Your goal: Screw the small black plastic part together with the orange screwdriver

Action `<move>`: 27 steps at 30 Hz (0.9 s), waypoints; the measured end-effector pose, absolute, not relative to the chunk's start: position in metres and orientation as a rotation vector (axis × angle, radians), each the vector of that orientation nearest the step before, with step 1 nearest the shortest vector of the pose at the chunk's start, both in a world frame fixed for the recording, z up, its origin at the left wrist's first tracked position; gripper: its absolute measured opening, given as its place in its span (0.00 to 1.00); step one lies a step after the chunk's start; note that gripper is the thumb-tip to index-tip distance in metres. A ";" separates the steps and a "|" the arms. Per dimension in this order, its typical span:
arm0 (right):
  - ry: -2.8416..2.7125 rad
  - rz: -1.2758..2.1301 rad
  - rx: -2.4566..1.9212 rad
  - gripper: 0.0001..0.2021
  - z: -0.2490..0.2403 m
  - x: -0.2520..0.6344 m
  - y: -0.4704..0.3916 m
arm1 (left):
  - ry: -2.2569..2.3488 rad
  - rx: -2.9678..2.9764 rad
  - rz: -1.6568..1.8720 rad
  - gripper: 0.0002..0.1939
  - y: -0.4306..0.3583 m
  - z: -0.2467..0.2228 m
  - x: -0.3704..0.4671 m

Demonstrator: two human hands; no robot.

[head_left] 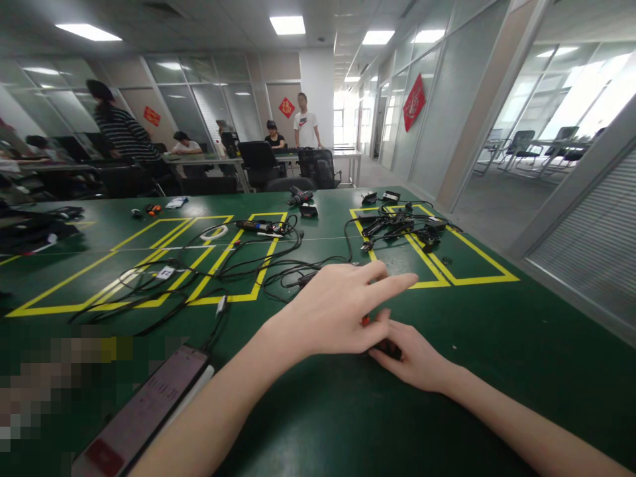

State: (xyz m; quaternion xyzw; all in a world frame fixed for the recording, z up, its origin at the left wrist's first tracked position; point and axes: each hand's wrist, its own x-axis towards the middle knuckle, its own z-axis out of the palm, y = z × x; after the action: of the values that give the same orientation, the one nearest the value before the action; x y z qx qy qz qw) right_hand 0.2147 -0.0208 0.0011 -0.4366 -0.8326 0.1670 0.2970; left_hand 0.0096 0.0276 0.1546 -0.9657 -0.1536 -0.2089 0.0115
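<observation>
Over the front of the green table, my left hand [342, 308] reaches across with some fingers stretched out. Its thumb side bends down to a small object with a red part [366, 321], mostly covered by my fingers. My right hand [420, 358] meets it from the right, fingers curled around something dark whose kind I cannot make out. Just beyond my left hand lie black cables [278, 268]. A phone [154, 404] with a lit screen rests beside my left forearm.
Yellow tape [479, 279] marks rectangles on the green table [497, 344]. A pile of black cables and plugs [397, 225] lies at the far right. A black-handled tool [256, 226] and a white ring [214, 233] lie further left. Several people and chairs [318, 169] are beyond.
</observation>
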 end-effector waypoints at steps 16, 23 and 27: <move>-2.211 0.506 -1.175 0.09 0.003 0.214 -0.021 | -0.345 -3.035 -0.713 0.25 0.032 0.149 0.010; -2.202 0.510 -1.182 0.12 0.000 0.214 -0.022 | -0.191 -2.850 -0.942 0.19 0.042 0.147 0.010; -2.197 0.548 -1.157 0.12 0.002 0.214 -0.021 | -0.127 -2.926 -1.026 0.22 0.041 0.146 0.010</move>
State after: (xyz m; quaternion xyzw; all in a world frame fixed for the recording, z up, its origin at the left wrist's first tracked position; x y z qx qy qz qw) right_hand 0.2141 -0.0215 0.0020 -0.4347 -0.8255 0.2061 0.2952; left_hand 0.0104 0.0414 0.1463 -0.9427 -0.0409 -0.3305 0.0191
